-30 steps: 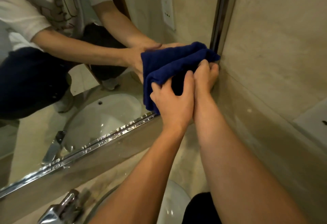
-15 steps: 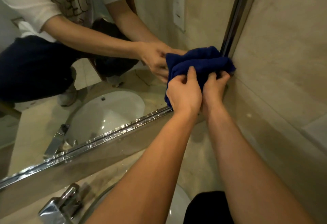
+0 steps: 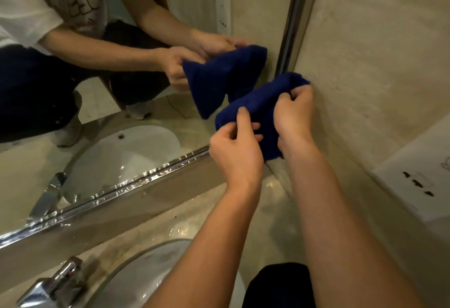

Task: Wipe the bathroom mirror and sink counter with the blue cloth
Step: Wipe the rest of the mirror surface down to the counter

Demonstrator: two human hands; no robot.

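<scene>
Cloth [image 3: 255,105], dark blue and bunched, sits between both hands near the lower right corner of the mirror [image 3: 170,15], close to where the glass meets the side wall [image 3: 377,64]. The left hand [image 3: 235,152] grips the cloth's lower left end: its thumb lies on top of the fabric, pointing up, and its fingers are curled underneath, two fingertips showing against the blue. The right hand [image 3: 293,115] holds the upper right end, fingers bent and pressed together, pinching a fold between thumb and fingertips. Most of the cloth bulges above and between the two hands, and one edge hangs down between the wrists. Whether the cloth touches the glass cannot be told; its top end lies very near the wall.

In the mirror, the same hands and cloth appear reflected, along with a white shirt and dark trousers. A shiny metal strip [image 3: 121,186] runs along the mirror's bottom edge. Below it lies the beige counter [image 3: 151,229], which looks wet in places, with the white sink [image 3: 136,276] set into it and a chrome tap [image 3: 56,285] at the lower left. A white socket plate [image 3: 418,186] is fixed to the side wall on the right.
</scene>
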